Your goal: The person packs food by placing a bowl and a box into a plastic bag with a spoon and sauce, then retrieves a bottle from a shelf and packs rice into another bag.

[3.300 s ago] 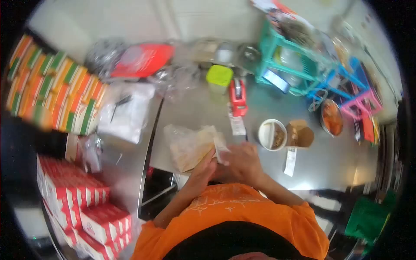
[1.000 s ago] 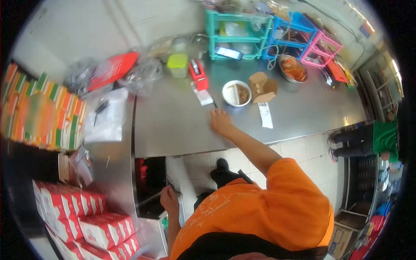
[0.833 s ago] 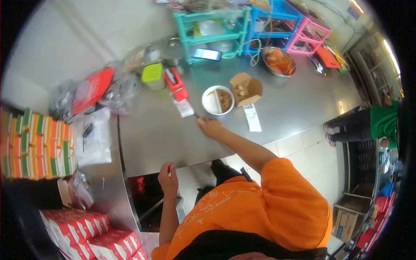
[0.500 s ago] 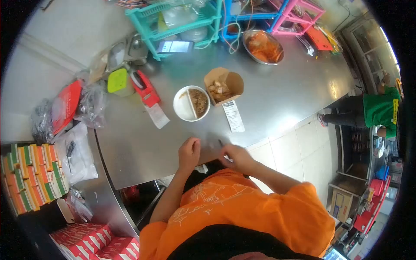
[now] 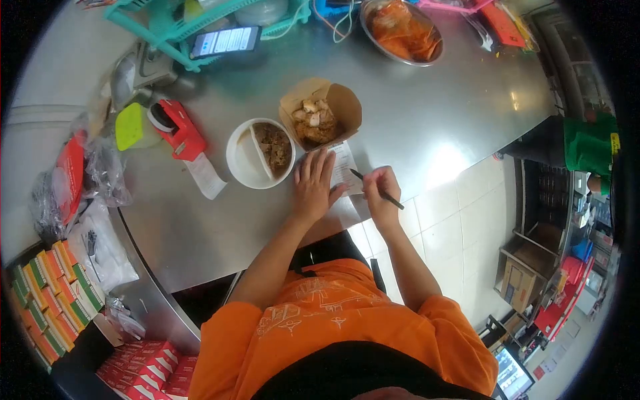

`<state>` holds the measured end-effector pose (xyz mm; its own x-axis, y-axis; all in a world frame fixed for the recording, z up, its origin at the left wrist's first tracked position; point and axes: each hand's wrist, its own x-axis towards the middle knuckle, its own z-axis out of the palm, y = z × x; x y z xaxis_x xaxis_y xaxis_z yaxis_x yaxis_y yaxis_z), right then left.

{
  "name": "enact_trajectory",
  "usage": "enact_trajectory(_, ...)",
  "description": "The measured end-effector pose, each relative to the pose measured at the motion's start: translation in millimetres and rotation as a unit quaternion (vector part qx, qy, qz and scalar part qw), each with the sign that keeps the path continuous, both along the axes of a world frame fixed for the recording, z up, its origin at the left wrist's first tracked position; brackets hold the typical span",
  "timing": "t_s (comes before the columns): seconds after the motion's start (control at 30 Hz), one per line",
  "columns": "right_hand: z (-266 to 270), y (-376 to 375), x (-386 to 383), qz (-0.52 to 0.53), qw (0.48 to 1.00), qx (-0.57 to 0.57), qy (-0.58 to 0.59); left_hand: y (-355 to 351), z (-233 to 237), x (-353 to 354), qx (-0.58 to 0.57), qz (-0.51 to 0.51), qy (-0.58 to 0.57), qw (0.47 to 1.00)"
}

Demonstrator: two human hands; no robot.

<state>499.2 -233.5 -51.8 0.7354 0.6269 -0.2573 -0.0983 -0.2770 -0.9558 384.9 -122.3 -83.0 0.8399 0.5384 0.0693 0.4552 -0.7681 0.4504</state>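
My right hand (image 5: 382,200) grips a dark pen (image 5: 395,201), its tip close over the printed receipt (image 5: 342,162) near the table's front edge. Fingers stretched out, my left hand (image 5: 312,188) lies flat at the receipt's left side. Just beyond the hands stands an open kraft-paper food box (image 5: 347,110) holding pieces of what looks like fried chicken (image 5: 313,121). To the left of it is a round white bowl (image 5: 235,159) with a divider; brown shredded food (image 5: 275,150) fills its right half, while the left half looks white inside.
A red tape dispenser or labeller (image 5: 189,141) with a paper strip lies left on the steel table (image 5: 460,100). Behind are a phone (image 5: 225,41) on a teal rack (image 5: 163,33) and a metal bowl of orange-red food (image 5: 407,40). A person in green (image 5: 587,153) stands at right.
Both hands have moved forward from the table's front edge to the receipt. My left hand has opened flat beside it, and the pen in my right hand now points at the paper. The view has shifted.
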Motion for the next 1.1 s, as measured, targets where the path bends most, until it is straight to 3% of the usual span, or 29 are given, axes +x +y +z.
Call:
enact_trajectory(0.07, 1, 6, -2, 0.000, 1.000, -0.009, 0.000, 1, 0, 1, -0.009, 0.002, 0.013, 1.000)
enact_trajectory(0.13, -19, 5, 1, 0.076, 0.997, 0.017, 0.022, 1, 1, 3, -0.027, 0.010, 0.010, 1.000)
enact_trajectory(0.37, -22, 11, 7, 0.111, 0.991, -0.063, 0.042, 1, -3, 3, -0.024, 0.027, 0.023, 0.999)
enact_trajectory(0.47, -18, 9, 9, 0.033, 0.991, -0.039, 0.122, 1, -7, 3, -0.027, 0.029, 0.023, 0.999)
enact_trajectory(0.57, -15, -1, 14, 0.121, 0.985, -0.030, 0.120, 0, -7, 3, -0.020, 0.031, 0.025, 0.999)
enact_trajectory(0.8, -13, -17, 18, 0.097, 0.989, -0.035, 0.109, 1, -5, 2, -0.037, 0.024, 0.026, 0.999)
enact_trajectory(1.0, 4, -31, 22, 0.046, 0.998, -0.019, 0.047, 4, 1, -1, -0.043, 0.002, 0.018, 0.999)
enact_trajectory(1.07, 10, -35, 28, 0.046, 0.975, -0.079, -0.205, 4, 5, -4, -0.037, -0.011, 0.001, 0.999)
enact_trajectory(1.1, 17, -36, 30, 0.063, 0.967, -0.092, -0.230, 4, 8, -5, -0.022, -0.033, -0.009, 0.999)
